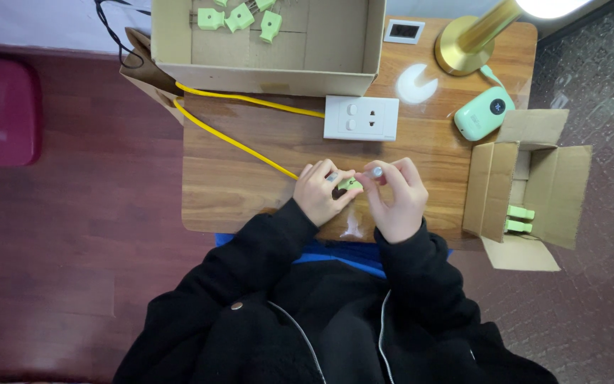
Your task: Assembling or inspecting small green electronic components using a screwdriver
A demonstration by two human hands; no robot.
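Observation:
Over the front edge of the wooden table (250, 178), my left hand (319, 192) pinches a small green plug piece (350, 185). A yellow cable (236, 142) leads to it from the back left. My right hand (396, 195) meets the left at that piece and holds a small silvery tool tip (376, 171) between thumb and fingers. A small clear plastic bag (352, 227) lies on the table just below both hands.
A white socket panel (361, 118) lies behind the hands. An open cardboard box (268, 71) with several green plug pieces (239, 18) stands at the back. A smaller open box (534, 188) at right holds two green pieces. A brass lamp base (463, 46), a mint device (483, 112) and a white crescent piece (416, 85) sit back right.

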